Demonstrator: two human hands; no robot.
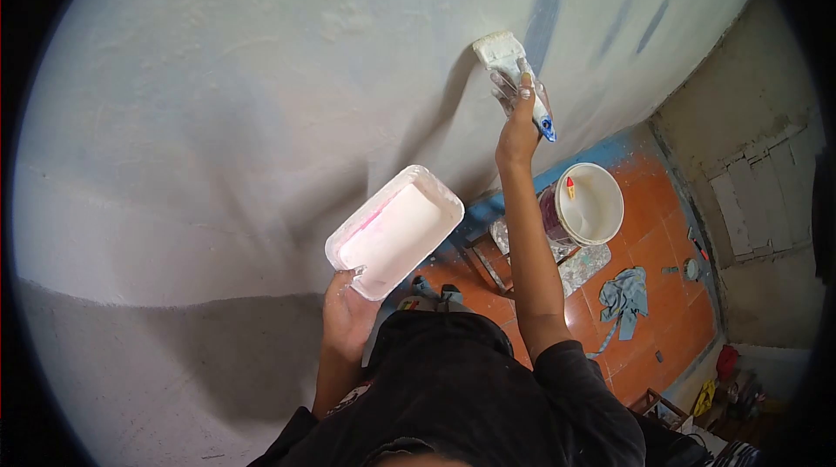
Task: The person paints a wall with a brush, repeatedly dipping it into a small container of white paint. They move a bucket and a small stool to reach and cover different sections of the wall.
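My right hand (516, 114) is raised against the wall (261, 75) and grips a wide paintbrush (514, 75) with a blue handle end; its white bristles press on the pale wall surface. My left hand (348, 315) holds a rectangular plastic tray (394, 230) filled with white paint, tilted, close to the wall at chest height. The wall is mostly whitish, with blue streaks at the upper right and a grey unpainted band along its lower part.
Far below on the orange tiled floor (662, 293) stands a large white paint bucket (590, 203) on a stool. A bluish rag (625, 295) lies beside it. Clutter sits at the lower right corner by a side wall (766, 162).
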